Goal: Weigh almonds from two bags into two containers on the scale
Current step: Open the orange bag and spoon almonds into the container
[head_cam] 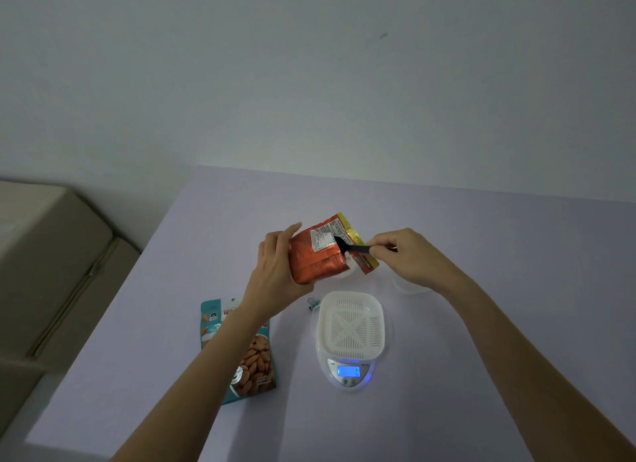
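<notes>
My left hand [275,268] grips an orange foil bag [318,258] held above the table, its yellow open top turned to the right. My right hand [406,255] pinches the handle of a black spoon [351,246] whose tip is in the bag's mouth. Below them a white slotted container [349,324] sits on a white digital scale [348,372] with a lit blue display. A teal almond bag [241,355] lies flat on the table to the left, partly under my left forearm.
A clear round container [409,287] shows partly behind my right wrist, another white one [344,275] peeks from under the orange bag. A small blue clip [314,303] lies by the scale. The lavender table [481,324] meets a wall behind; a beige mattress [51,255] is at left.
</notes>
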